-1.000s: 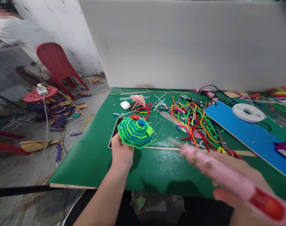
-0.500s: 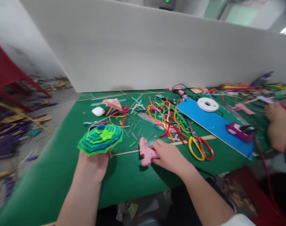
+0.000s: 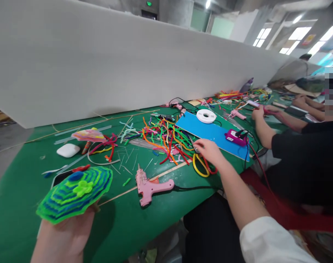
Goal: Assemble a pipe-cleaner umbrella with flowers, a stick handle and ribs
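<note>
My left hand is at the bottom left, closed from below on a green and blue pipe-cleaner umbrella with a green flower and a blue pompom on top. My right hand reaches out over the table, fingers loosely apart, resting by the blades of scissors with yellow and red handles. It grips nothing that I can see. A pink glue gun lies on its side on the green table between my hands, its black cord trailing right.
A heap of coloured pipe cleaners lies mid-table, next to a blue board with a white tape roll and a purple device. A white earbud case and a pink umbrella sit left. Another person in black works at right.
The view swung right. My right hand let go of the glue gun, which now lies on the table, and moved to the scissors. My left hand still holds the umbrella.
</note>
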Demonstrator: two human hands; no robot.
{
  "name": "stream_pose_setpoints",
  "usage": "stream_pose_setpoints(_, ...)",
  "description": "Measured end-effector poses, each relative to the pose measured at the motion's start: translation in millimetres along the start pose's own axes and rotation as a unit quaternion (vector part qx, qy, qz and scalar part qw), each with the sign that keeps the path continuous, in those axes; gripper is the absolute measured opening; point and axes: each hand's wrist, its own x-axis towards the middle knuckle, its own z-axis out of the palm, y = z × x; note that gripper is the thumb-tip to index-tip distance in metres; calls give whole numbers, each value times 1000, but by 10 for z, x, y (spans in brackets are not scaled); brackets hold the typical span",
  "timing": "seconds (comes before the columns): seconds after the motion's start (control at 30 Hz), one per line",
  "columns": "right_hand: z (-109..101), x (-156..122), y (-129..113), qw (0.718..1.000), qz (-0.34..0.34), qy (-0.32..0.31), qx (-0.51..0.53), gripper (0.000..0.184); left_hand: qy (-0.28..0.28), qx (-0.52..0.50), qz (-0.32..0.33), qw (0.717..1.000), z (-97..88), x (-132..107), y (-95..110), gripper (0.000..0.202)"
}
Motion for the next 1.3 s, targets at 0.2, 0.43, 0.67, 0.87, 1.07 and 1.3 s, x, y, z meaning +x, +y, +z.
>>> stream_pose_setpoints(0.2, 135, 289, 384, 999, -1, -25, -44, 22, 53, 0, 16, 998, 126, -44, -62, 18)
stream_pose_setpoints(0.43, 357, 510, 322, 996, -23, -61, -54, 14, 40, -11, 41, 998, 109, -98, -71, 33)
stream_pose_setpoints(0.67, 218, 523, 334, 997, 9, -23, 75, 9, 31, -29, 41, 998, 126, -124, -66, 29)
stream_pose_setpoints(0.87, 176, 369, 289, 970, 54, -20, 238, 29, 23, -40, 15, 999, 146, -113, -91, 31)
stream_pose_setpoints(1.07, 280, 282, -9, 952, 44, -67, 296, 27, 19, -37, 9, 999, 90, -126, -90, 32)
stream_pose_setpoints(1.3, 357, 278, -309, 959, 18, -94, 267, 19, 14, -41, 15, 999, 2, -156, -56, 38)
